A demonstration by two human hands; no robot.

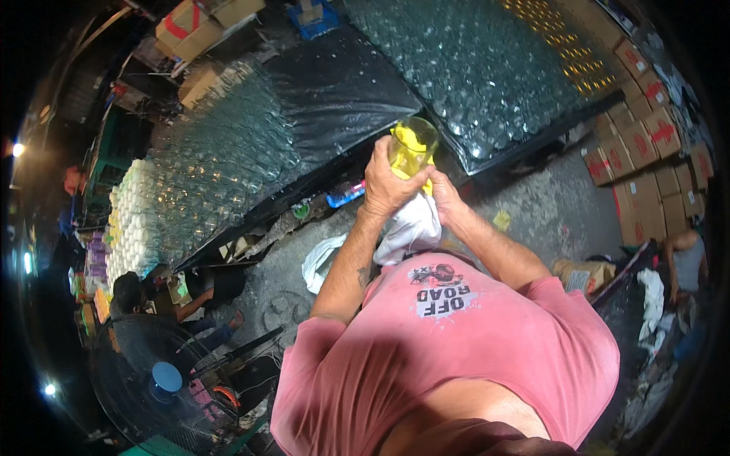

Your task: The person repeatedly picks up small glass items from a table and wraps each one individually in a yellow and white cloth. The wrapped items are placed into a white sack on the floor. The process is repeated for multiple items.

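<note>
Above the gap between two tables, my left hand (383, 178) is wrapped around the side of a glass tumbler (426, 130). A bright yellow cloth (406, 138) shows in and around the glass. My right hand (445, 196) grips the yellow cloth at the lower end of the tumbler; its fingertips are partly hidden. A white cloth (413, 225) hangs just below both hands, against the front of my pink shirt (456, 353).
Many clear glasses (490, 85) stand on the right table; more glasses (222, 142) cover the left one, beside its black plastic sheet (342, 80). Cartons (639, 142) are stacked at right. A pedestal fan (165, 376) and a seated person (171, 308) are at lower left.
</note>
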